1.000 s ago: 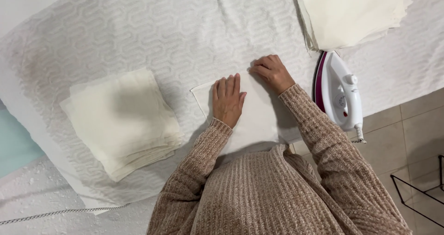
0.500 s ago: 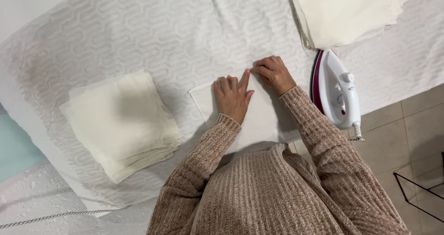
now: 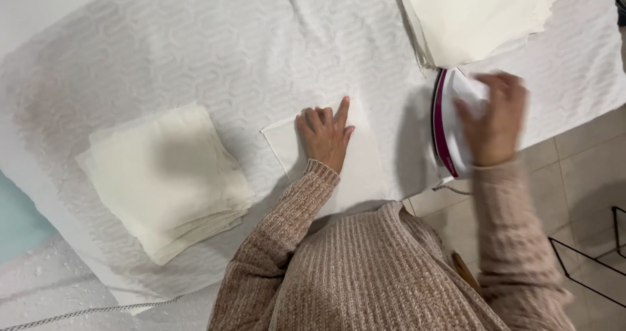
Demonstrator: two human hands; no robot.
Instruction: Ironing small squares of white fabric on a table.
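Right hand (image 3: 495,119) now off the cloth (image 3: 365,168), grip closed around iron (image 3: 450,129) at table edge; left hand (image 3: 324,135) flat, open.

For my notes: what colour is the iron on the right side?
The iron is white with a magenta-purple band along its base, seen in the head view under the right hand.

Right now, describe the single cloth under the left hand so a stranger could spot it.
On the white textured cover, find the left hand at the near edge. The single cloth lies flat beneath it, one thin white sheet, unlike the thick cream stacks at left and top right.
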